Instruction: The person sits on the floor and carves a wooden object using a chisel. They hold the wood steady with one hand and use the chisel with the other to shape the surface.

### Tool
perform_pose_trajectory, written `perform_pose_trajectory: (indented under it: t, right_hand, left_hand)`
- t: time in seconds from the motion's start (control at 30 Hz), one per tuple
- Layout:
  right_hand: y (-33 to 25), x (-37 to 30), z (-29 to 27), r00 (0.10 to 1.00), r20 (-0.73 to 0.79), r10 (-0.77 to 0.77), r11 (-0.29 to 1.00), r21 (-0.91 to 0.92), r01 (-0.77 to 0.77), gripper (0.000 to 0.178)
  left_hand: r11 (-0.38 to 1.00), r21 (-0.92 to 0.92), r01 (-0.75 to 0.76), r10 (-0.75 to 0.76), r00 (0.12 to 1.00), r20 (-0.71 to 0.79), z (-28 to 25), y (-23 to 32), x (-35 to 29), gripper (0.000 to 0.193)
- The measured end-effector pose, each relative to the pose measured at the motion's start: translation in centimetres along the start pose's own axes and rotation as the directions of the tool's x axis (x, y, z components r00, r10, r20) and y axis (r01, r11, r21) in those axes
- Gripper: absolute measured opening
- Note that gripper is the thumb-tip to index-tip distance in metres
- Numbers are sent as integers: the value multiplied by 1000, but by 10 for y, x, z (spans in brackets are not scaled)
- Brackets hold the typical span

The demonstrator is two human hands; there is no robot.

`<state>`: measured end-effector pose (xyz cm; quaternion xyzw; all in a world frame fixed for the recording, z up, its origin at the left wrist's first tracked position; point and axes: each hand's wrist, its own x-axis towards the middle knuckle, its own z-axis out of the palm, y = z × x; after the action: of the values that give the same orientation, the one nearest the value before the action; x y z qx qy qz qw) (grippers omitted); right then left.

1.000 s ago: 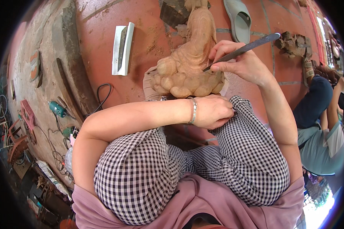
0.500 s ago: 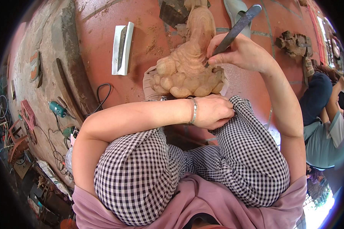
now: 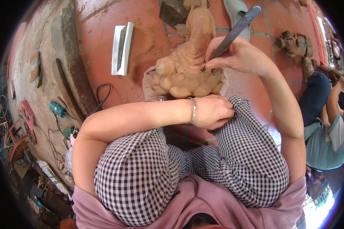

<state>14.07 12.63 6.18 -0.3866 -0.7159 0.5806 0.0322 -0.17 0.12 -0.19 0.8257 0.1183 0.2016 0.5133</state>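
Observation:
A carved wooden figure (image 3: 199, 32) with draped folds stands between my feet, on a base of rounded petal shapes. My right hand (image 3: 239, 57) is closed around a long, dark, flat metal carving chisel (image 3: 235, 31). Its thin tip touches the wood, or nearly so, where the folds meet the petals. My left hand (image 3: 213, 112), with a bracelet at the wrist, lies across by my right knee in checked trousers (image 3: 252, 152). Its fingers are curled under, and whatever they may hold is hidden.
On the tiled floor at left lies a white folded sheet (image 3: 120, 49) with a dark blade on it. A grey sandal (image 3: 237, 15) and a rough wood chunk (image 3: 294, 42) lie beyond. A green power tool (image 3: 57, 109) sits far left. Another person (image 3: 321, 141) sits at right.
My right hand and the chisel have shifted slightly left, and the tip sits a little lower along the carving. My left hand stays in place.

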Motion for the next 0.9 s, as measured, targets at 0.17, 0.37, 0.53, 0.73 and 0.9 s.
perform_pose_trajectory:
  t: [0.17, 0.37, 0.53, 0.73, 0.9]
  right_hand:
    - [6, -4, -3, 994, -97, 41, 999, 23, -39, 14]
    - [8, -19, 19, 911, -390, -129, 983, 73, 171, 18]
    - [7, -29, 37, 921, -372, -113, 973, 144, 178, 16]
    - [2, -24, 49, 887, -364, -286, 955, -33, 295, 17]
    - [5, -27, 38, 908, -360, -216, 976, -58, 209, 13]
  left_hand:
    - [1000, -8, -9, 9, 1000, -13, 1, 0, -1, 12]
    - [1000, -7, -16, 16, 1000, -22, 2, -1, -1, 13]
    - [1000, -17, -8, 8, 1000, -11, 2, 0, 0, 13]
    - [1000, -18, 20, -20, 1000, -15, 4, 0, 0, 13]
    - [1000, -22, 16, -16, 1000, 9, 1, 0, 0, 13]
